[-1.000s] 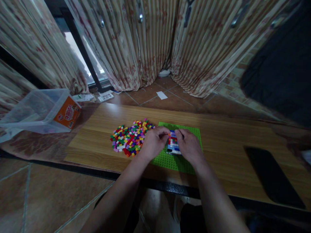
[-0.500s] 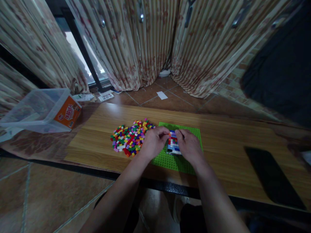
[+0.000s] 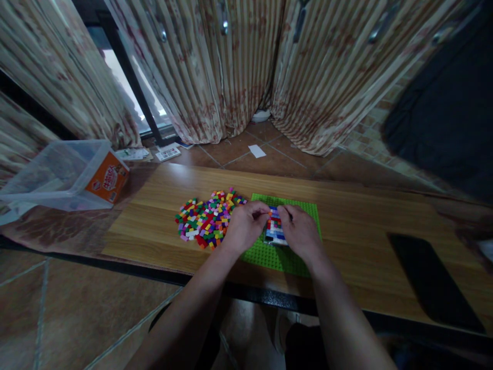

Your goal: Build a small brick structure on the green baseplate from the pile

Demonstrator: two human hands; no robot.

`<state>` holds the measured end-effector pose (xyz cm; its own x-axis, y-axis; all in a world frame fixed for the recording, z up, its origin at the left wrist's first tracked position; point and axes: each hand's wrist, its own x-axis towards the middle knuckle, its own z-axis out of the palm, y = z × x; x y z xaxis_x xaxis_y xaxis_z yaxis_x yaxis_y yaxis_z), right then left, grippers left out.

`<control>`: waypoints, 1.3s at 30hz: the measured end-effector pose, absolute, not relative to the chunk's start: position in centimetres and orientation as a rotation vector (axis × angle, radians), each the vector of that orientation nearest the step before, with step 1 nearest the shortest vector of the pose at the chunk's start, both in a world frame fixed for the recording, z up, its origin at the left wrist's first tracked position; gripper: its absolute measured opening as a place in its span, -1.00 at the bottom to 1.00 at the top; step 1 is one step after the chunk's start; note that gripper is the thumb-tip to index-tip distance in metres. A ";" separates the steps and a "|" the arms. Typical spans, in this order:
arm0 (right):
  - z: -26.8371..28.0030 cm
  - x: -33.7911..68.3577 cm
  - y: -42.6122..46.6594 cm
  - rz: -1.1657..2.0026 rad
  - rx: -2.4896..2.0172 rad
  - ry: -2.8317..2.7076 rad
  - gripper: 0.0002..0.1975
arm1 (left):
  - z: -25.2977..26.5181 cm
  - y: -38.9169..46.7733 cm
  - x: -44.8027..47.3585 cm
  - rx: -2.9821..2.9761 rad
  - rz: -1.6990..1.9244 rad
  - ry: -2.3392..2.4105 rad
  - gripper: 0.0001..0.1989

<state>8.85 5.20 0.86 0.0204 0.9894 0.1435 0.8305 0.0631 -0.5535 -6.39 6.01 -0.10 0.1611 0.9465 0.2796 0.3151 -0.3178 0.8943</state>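
Note:
On the green studded baseplate [image 3: 277, 261] sits a low block of building bricks [image 3: 275, 226] in blue, white and red rows. My left hand [image 3: 248, 223] is closed at its upper left edge, thumb and forefinger pinching a small orange brick [image 3: 268, 213]. Opposite it, my right hand [image 3: 300, 228] has curled fingers pressed along the right side of the brick block, gripping its upper right part. Both hands hide portions of the block and baseplate. Just left of my left hand, a pile of loose coloured bricks [image 3: 208, 221] spreads over the wooden board.
A clear plastic bin [image 3: 57, 198] with an orange label stands at the left. A flat black object [image 3: 431, 280] lies on the wooden board [image 3: 358, 231] at the right. Behind the board are a white card [image 3: 257, 151] on the floor and patterned curtains [image 3: 231, 77].
Hardly anything differs. My hands stay at the brick block, with only a slight shift of the left fingertips.

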 end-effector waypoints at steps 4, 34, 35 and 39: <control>1.1 9.0 5.1 0.518 -1.745 -1.825 -0.60 | -0.3 6.1 -6.3 1.735 1.164 1.201 -0.87; 0.5 9.2 5.2 0.570 -1.698 -1.789 -0.59 | 0.0 5.8 -6.0 1.740 1.193 1.217 -0.85; 0.5 9.2 5.2 0.568 -1.700 -1.789 -0.59 | 0.0 5.8 -6.0 1.744 1.193 1.215 -0.85; 0.5 9.1 5.2 0.547 -1.708 -1.791 -0.58 | 0.1 5.7 -6.0 1.740 1.197 1.207 -0.84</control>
